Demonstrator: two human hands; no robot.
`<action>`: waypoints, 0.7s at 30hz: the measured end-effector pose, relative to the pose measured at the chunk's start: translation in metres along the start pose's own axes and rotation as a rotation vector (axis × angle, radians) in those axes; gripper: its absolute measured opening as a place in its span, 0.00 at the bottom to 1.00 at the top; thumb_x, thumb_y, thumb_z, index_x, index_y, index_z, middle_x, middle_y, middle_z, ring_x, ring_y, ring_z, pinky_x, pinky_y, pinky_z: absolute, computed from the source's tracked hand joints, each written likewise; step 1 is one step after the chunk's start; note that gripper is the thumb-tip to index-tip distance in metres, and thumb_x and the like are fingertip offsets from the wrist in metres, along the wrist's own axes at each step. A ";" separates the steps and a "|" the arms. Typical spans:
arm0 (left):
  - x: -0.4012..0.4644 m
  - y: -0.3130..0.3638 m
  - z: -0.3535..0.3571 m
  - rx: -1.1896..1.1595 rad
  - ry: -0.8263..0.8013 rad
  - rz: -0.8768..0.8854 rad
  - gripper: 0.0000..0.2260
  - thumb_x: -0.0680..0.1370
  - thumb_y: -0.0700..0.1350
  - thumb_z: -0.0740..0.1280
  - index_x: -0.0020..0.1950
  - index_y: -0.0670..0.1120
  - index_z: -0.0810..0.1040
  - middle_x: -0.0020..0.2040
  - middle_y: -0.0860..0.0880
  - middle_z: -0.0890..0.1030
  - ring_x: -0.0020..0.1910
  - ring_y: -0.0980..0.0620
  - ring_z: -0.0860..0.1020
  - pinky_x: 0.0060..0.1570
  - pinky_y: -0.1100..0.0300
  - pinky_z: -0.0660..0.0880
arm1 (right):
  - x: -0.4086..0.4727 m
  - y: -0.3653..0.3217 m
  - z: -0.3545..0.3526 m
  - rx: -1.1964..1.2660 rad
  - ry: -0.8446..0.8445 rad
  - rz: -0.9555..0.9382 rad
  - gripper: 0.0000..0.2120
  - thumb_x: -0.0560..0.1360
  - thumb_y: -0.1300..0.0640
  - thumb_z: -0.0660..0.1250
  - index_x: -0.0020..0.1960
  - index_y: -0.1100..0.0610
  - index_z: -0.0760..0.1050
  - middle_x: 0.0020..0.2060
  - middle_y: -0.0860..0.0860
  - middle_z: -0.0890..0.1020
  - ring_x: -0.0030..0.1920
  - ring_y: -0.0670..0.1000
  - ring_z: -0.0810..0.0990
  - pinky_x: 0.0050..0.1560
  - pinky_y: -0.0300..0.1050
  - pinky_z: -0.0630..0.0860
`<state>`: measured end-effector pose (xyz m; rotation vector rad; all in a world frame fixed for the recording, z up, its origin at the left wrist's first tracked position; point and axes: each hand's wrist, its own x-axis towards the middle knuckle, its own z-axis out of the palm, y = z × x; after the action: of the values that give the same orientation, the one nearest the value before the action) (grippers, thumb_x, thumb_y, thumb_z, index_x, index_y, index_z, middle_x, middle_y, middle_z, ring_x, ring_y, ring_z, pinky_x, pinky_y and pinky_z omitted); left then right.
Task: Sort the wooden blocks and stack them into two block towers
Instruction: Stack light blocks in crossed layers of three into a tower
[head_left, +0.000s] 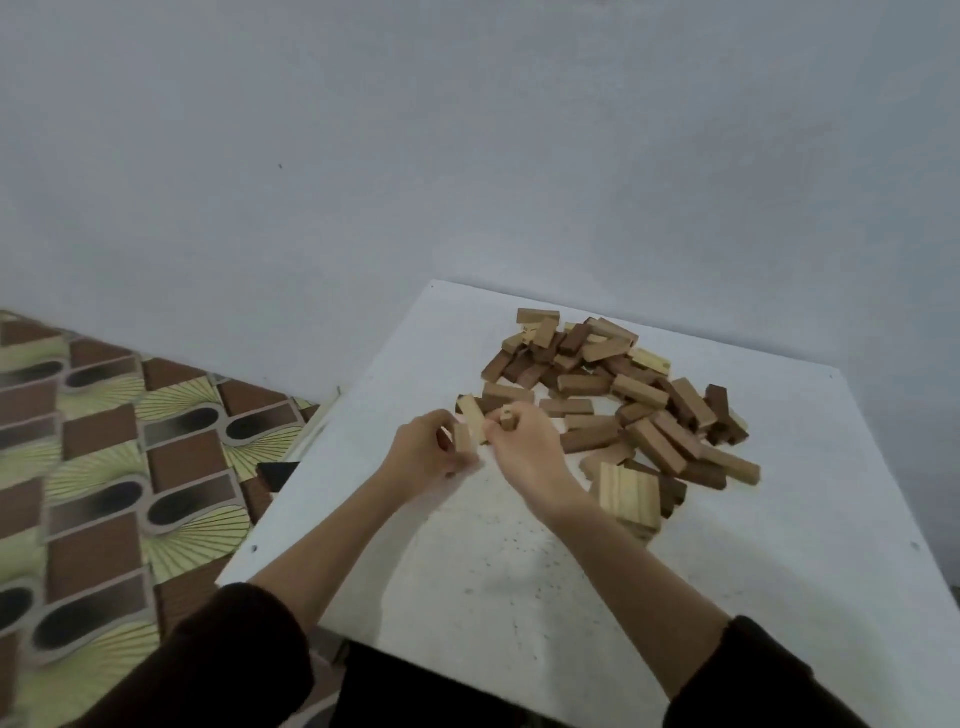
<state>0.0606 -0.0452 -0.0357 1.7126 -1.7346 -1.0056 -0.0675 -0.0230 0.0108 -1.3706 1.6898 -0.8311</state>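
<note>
The left hand (423, 451) pinches a pale rectangular wooden block (462, 439) upright; just beside it the right hand (524, 447) grips another light wooden block (508, 417) in curled fingers. Beyond the right hand, a loose heap of light and dark wooden blocks (618, 384) lies on the white tabletop (519, 571); a short stack of pale blocks (629, 491) stands beside its wrist.

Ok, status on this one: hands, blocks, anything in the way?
Left hand grips a light block; right hand grips another. Started stack low, right of hands. Mixed block pile unsorted. Nothing blocking.
</note>
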 end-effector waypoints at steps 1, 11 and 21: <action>-0.001 -0.004 -0.002 0.013 0.003 0.002 0.14 0.69 0.44 0.76 0.45 0.50 0.71 0.31 0.53 0.74 0.31 0.57 0.71 0.30 0.69 0.65 | 0.000 0.009 0.005 -0.015 0.035 0.027 0.05 0.78 0.61 0.58 0.47 0.59 0.72 0.38 0.49 0.74 0.38 0.47 0.71 0.35 0.39 0.67; 0.001 -0.032 0.000 0.193 0.122 0.117 0.26 0.69 0.48 0.77 0.65 0.46 0.75 0.55 0.46 0.70 0.54 0.49 0.68 0.51 0.66 0.62 | 0.008 0.041 0.034 -0.336 0.072 0.049 0.05 0.77 0.62 0.61 0.43 0.56 0.70 0.48 0.51 0.74 0.44 0.50 0.73 0.42 0.44 0.70; -0.005 -0.041 0.014 0.011 0.192 0.273 0.06 0.72 0.40 0.74 0.47 0.44 0.82 0.53 0.52 0.76 0.55 0.54 0.69 0.49 0.76 0.64 | 0.015 0.048 0.031 -0.172 0.150 -0.096 0.05 0.78 0.63 0.62 0.51 0.59 0.65 0.51 0.51 0.65 0.46 0.49 0.67 0.46 0.37 0.67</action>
<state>0.0752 -0.0355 -0.0752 1.4748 -1.7884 -0.6890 -0.0636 -0.0280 -0.0484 -1.5489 1.8585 -0.8784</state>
